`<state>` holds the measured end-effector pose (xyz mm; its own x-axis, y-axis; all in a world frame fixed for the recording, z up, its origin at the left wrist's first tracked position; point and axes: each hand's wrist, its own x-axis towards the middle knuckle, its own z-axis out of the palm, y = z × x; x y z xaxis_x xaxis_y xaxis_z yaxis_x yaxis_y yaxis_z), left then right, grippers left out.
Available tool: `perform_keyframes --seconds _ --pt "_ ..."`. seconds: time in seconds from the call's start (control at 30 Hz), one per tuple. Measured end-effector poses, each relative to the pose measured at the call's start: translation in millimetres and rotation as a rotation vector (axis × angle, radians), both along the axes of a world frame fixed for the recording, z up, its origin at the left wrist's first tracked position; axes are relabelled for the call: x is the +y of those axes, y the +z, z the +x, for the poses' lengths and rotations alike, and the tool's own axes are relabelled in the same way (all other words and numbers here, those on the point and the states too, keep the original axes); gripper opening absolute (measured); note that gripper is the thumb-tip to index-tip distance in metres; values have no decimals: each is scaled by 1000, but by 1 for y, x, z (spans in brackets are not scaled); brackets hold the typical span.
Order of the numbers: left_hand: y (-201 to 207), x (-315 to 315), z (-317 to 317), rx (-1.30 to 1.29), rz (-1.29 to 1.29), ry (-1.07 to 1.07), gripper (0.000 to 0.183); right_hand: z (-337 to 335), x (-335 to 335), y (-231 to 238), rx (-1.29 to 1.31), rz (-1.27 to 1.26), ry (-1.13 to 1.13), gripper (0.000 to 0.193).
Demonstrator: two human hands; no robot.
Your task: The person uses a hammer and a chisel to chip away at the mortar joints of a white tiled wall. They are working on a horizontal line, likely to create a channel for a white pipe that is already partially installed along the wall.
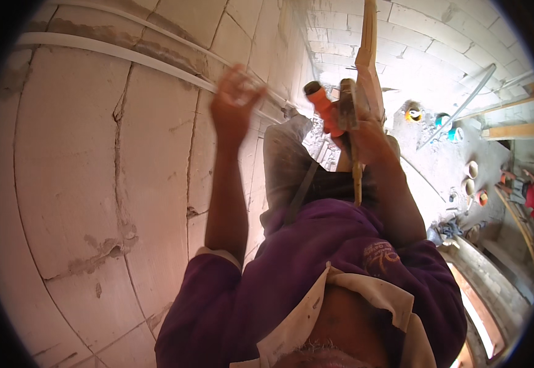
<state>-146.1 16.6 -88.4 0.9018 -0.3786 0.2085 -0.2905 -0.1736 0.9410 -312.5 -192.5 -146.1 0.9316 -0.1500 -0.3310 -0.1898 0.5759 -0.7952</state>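
My left hand (233, 104) is raised beside the block wall, in front of two pale pipes (119, 52) running along it. Its fingers are smeared by motion, so whether it holds anything is unclear. My right hand (370, 140) is closed around a hammer with a dark metal head (347, 101) and a wooden handle (357, 178) pointing back toward my body. An orange tube-like thing (324, 105) with a dark round end sticks out beside the hammer head, against the same hand. Its lower part is hidden, so I cannot tell how it is held.
The block wall (77, 159) fills the left side, with cracked joints. A long timber (368, 43) rises behind my right hand. Several buckets (413, 114) stand on the floor at right, near a slanting pipe (472, 95) and wooden boards (515, 130). A person in red (533, 197) is at far right.
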Motion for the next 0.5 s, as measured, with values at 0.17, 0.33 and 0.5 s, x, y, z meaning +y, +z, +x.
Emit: perform_keyframes --seconds 0.17,0.33,0.5 --pt "86 5 59 -286 -162 206 93 -12 -21 7 -120 -46 -313 30" --pt "127 -15 93 -343 -6 387 90 -25 -27 14 -77 -153 -274 29" --pt "131 -31 126 -396 71 476 98 -32 -26 17 -84 28 -263 30"
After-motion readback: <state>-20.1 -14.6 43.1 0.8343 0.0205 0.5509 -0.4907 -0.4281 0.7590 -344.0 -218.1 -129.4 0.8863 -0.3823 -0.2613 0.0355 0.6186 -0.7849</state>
